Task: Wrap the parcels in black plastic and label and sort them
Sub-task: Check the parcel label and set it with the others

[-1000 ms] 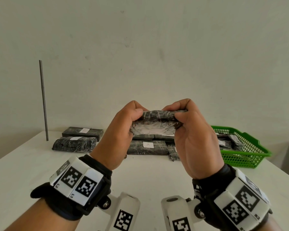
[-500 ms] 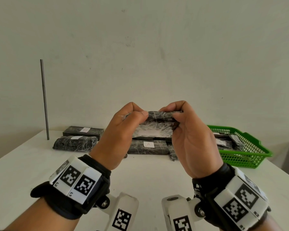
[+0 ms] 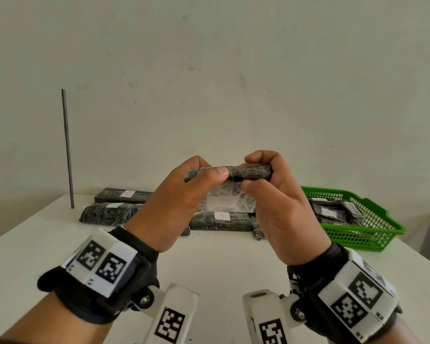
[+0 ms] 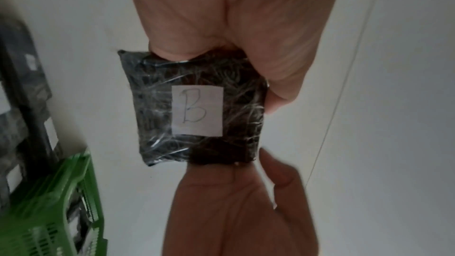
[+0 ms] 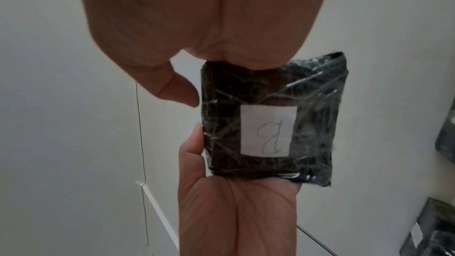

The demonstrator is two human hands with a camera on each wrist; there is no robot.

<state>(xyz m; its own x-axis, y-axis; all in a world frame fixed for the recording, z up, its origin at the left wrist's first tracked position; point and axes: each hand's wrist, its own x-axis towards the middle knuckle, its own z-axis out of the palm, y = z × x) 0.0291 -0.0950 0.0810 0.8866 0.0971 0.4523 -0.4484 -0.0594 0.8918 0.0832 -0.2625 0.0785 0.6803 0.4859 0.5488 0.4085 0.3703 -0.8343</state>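
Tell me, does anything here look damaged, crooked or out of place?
Nothing stands out. Both hands, left hand and right hand, grip a wrapped parcel; its B label sits flat and intact.

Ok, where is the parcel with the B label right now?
The B parcel is held up above the white table in the head view's centre, gripped between the left hand and right hand, in front of the parcels lying on the table.

Both arms are raised with the wrists level. The left hand and right hand face each other, fingers and thumbs curled, pinching.
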